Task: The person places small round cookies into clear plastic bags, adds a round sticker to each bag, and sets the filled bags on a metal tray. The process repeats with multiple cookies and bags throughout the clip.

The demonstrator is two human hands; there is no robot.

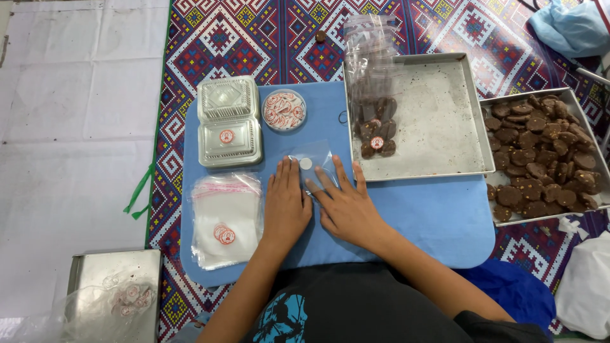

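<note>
Both the left hand (286, 203) and the right hand (346, 206) lie open and flat on a small clear bag (311, 164) on the blue mat (432, 216); smoothing outward from the round sticker (305, 163) should keep it unwrinkled.

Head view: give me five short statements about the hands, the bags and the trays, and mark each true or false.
1. Both hands, left hand and right hand, press flat on a small clear bag on the blue mat. True.
2. The far-right tray is bare. False: it is full of brown cookies.
3. The round dish of stickers sits right of the lidded foil containers. True.
4. The stack of clear bags lies right of the hands. False: it lies to their left.
5. The middle tray holds bagged cookies at its left edge. True.
</note>
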